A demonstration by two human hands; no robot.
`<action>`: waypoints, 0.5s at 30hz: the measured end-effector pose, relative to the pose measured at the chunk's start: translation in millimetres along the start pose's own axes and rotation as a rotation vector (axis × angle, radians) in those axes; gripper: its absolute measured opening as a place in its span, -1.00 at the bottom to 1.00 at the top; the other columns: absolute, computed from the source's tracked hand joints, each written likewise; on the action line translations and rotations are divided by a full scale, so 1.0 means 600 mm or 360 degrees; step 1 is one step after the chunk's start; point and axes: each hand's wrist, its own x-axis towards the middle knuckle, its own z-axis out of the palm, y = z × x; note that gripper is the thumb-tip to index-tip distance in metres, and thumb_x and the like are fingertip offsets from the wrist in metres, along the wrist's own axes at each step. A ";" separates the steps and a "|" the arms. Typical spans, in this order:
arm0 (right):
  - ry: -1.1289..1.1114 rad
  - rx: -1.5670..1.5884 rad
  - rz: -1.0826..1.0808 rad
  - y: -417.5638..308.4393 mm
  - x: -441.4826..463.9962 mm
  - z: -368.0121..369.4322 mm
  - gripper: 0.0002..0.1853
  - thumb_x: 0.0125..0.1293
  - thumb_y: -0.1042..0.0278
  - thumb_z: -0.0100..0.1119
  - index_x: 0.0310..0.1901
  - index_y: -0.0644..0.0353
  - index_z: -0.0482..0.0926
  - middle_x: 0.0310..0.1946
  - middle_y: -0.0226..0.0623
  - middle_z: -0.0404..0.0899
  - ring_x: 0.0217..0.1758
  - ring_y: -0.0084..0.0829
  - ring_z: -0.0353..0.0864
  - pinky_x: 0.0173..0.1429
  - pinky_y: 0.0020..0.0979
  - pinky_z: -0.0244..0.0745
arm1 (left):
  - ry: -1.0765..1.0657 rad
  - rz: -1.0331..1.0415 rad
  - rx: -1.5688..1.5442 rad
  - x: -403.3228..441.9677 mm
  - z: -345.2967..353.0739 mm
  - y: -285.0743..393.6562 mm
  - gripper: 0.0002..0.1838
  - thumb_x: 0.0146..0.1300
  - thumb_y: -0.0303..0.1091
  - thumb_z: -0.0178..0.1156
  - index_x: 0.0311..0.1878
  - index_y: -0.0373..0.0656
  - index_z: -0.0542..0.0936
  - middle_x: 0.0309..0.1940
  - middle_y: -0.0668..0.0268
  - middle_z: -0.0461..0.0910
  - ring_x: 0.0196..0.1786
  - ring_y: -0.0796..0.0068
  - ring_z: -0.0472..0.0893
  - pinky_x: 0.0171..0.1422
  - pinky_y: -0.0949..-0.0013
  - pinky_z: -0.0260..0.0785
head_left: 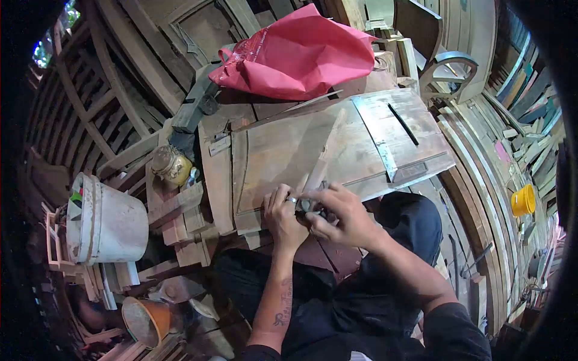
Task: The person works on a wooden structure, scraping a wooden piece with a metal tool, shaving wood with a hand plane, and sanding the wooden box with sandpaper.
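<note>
From a distance, I am watching two bare hands meeting at the near edge of a wooden panel (pixel 274 162). The right hand (pixel 338 212) is closing its fingers around a small grey object (pixel 306 206), partly hidden; the left hand (pixel 282 212) is curling against its other side, though I cannot tell whether it is gripping. The object is sitting by the near end of a wood strip (pixel 320 165). Beyond the panel, a red bag (pixel 301 57) is lying.
</note>
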 end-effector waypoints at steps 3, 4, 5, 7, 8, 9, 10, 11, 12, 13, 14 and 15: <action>0.0135 -0.0061 0.0106 0.010 0.012 -0.012 -0.56 0.37 0.30 0.39 0.25 0.21 0.66 -0.11 -0.08 0.74 -0.04 -0.01 0.63 0.09 -0.06 0.59 | 0.0000 -0.0006 0.0028 0.002 -0.002 0.003 -0.37 0.14 -0.29 0.35 0.38 0.06 0.75 -0.28 0.22 0.48 -0.12 0.08 0.57 0.08 0.08 0.35; 0.0151 -0.0074 0.0177 0.009 0.013 -0.015 -0.57 0.37 0.30 0.39 0.24 0.22 0.67 -0.12 -0.09 0.73 -0.04 -0.02 0.63 0.09 -0.08 0.59 | -0.0003 -0.0021 0.0042 0.003 -0.001 0.004 -0.36 0.14 -0.30 0.35 0.38 0.06 0.74 -0.29 0.22 0.48 -0.12 0.08 0.57 0.08 0.08 0.35; 0.0140 -0.0077 0.0145 0.009 0.013 -0.012 -0.56 0.37 0.30 0.40 0.24 0.22 0.67 -0.13 -0.09 0.73 -0.04 -0.02 0.63 0.08 -0.08 0.59 | 0.0025 -0.0026 -0.0010 0.004 0.000 0.007 -0.37 0.11 -0.32 0.35 0.34 0.04 0.76 -0.29 0.21 0.47 -0.12 0.07 0.56 0.07 0.08 0.34; 0.0049 -0.0069 0.0112 0.002 0.008 -0.003 -0.54 0.35 0.31 0.42 0.26 0.20 0.65 -0.14 -0.10 0.72 -0.05 -0.04 0.62 0.07 -0.08 0.59 | 0.0022 -0.0008 -0.0040 0.007 -0.004 0.010 -0.37 0.10 -0.33 0.36 0.33 0.03 0.77 -0.29 0.21 0.47 -0.12 0.08 0.56 0.07 0.08 0.34; 0.0024 -0.0008 0.0082 -0.007 0.003 0.000 -0.52 0.35 0.31 0.42 0.28 0.19 0.64 -0.14 -0.12 0.72 -0.07 -0.04 0.62 0.07 -0.07 0.59 | 0.0013 0.0003 -0.0063 0.005 -0.006 0.009 -0.37 0.09 -0.34 0.36 0.32 0.03 0.77 -0.29 0.21 0.47 -0.12 0.08 0.56 0.07 0.09 0.34; 0.0009 -0.0019 0.0035 -0.013 0.003 0.000 -0.52 0.35 0.31 0.42 0.28 0.18 0.64 -0.15 -0.13 0.72 -0.08 -0.04 0.62 0.06 -0.07 0.59 | 0.0047 0.0026 -0.0064 0.001 -0.003 0.001 -0.38 0.09 -0.33 0.38 0.31 0.02 0.77 -0.29 0.21 0.47 -0.13 0.08 0.56 0.05 0.09 0.34; -0.0003 -0.0033 -0.0012 -0.015 0.002 0.001 -0.52 0.34 0.32 0.42 0.28 0.17 0.64 -0.15 -0.14 0.72 -0.08 -0.05 0.62 0.06 -0.06 0.59 | 0.0040 0.0023 -0.0062 -0.003 0.002 -0.004 -0.38 0.09 -0.33 0.38 0.31 0.02 0.77 -0.29 0.21 0.47 -0.13 0.08 0.56 0.05 0.09 0.34; -0.0001 -0.0030 -0.0007 -0.009 0.001 0.002 -0.52 0.34 0.32 0.42 0.28 0.17 0.64 -0.15 -0.14 0.72 -0.08 -0.05 0.62 0.06 -0.06 0.59 | 0.0014 -0.0009 -0.0041 -0.007 0.006 -0.009 -0.37 0.07 -0.32 0.39 0.32 0.02 0.77 -0.29 0.21 0.47 -0.13 0.08 0.56 0.04 0.08 0.34; 0.0038 -0.0040 -0.0013 0.002 0.005 0.000 -0.52 0.31 0.36 0.43 0.26 0.20 0.65 -0.17 -0.13 0.71 -0.11 -0.08 0.61 0.03 -0.11 0.57 | -0.0010 -0.0040 -0.0021 -0.003 0.004 -0.007 -0.36 0.06 -0.30 0.41 0.32 0.02 0.76 -0.29 0.21 0.47 -0.13 0.08 0.56 0.04 0.08 0.34; 0.0076 -0.0051 -0.0024 0.009 0.011 -0.005 -0.52 0.28 0.40 0.44 0.24 0.23 0.67 -0.19 -0.12 0.70 -0.13 -0.11 0.61 -0.01 -0.16 0.56 | 0.0025 0.0012 -0.0020 0.000 0.004 -0.003 -0.33 -0.01 -0.31 0.44 0.31 0.00 0.77 -0.28 0.20 0.47 -0.13 0.07 0.56 0.02 0.07 0.34; 0.0179 -0.0085 -0.0037 0.013 0.015 -0.014 -0.52 0.28 0.40 0.45 0.24 0.25 0.66 -0.18 -0.11 0.71 -0.14 -0.10 0.61 -0.03 -0.18 0.56 | 0.0030 0.0014 -0.0020 0.003 0.001 0.001 -0.33 -0.01 -0.31 0.44 0.31 0.00 0.77 -0.28 0.20 0.47 -0.13 0.07 0.56 0.02 0.07 0.34; 0.0183 -0.0115 0.0061 0.020 0.015 -0.016 -0.52 0.27 0.40 0.45 0.23 0.27 0.66 -0.17 -0.10 0.72 -0.14 -0.10 0.61 -0.04 -0.17 0.56 | 0.0030 0.0009 -0.0017 0.005 -0.002 0.005 -0.32 -0.01 -0.33 0.44 0.32 0.00 0.76 -0.28 0.21 0.47 -0.13 0.07 0.56 0.02 0.07 0.35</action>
